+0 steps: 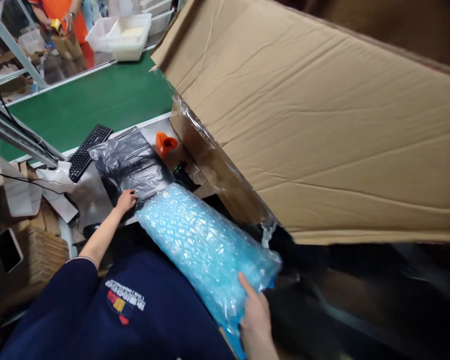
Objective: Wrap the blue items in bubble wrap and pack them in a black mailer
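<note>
A big sheet of cardboard leans over the right side; below its edge, the blue bubble-wrapped package slants across the person's front, its far end against the dark plastic bag on the table. The step seems to be handling package and bag together — the next move probably calls for supporting the near end. The right hand grips that end, one digit on top; the left hand curls at the bag's edge — whether pinching, I cannot tell.
</note>
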A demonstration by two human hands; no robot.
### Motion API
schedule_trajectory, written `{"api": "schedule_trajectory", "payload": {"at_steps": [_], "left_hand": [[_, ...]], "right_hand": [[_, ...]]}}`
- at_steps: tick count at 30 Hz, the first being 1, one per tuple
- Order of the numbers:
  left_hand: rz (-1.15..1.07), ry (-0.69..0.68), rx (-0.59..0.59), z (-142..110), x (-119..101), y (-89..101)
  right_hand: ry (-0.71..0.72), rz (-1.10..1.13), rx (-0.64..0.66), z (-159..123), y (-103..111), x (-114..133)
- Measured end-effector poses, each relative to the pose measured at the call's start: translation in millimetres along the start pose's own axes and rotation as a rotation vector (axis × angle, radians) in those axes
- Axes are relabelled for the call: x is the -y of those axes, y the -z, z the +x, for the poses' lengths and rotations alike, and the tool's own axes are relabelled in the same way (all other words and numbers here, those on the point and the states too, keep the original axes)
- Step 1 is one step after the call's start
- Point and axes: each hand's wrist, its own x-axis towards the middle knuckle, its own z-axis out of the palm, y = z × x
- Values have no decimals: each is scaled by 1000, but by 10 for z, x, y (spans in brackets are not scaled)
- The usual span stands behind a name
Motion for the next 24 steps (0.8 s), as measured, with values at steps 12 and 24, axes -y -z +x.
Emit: {"api": "schedule_trajectory", "payload": {"at_steps": [12,24], "left_hand": [[-55,118,-206,-295,-87,-156],[-112,122,-320,-232,-375,230]], "right_hand": [[-5,66,-21,28,89,-62],[-104,-64,286,257,-350,142]]}}
